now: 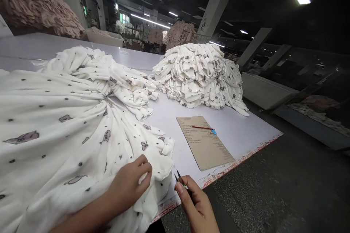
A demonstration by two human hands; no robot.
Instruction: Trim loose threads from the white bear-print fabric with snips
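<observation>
A large bunched piece of white fabric (90, 123) printed with small animals and dots spreads over the left of the table, gathered into folds at its middle. My left hand (132, 178) lies on its near right part, fingers curled in and closed, with white cloth showing between thumb and fingers. Just past the fabric's edge, my right hand (195, 200) is closed around a small pair of thread snips (177, 175). Their two dark pointed tips stick out, slightly apart, beyond thumb and forefinger; the rest is mostly hidden in the hand.
On the white table (257, 127) lie a brown written-on cardboard sheet (205, 149) and a red pencil (202, 127) with a blue clip-like piece (214, 132). A tall stack of matching fabric (197, 76) stands behind. Bins (268, 91) line the right; pink cloth (35, 3) is heaped far left.
</observation>
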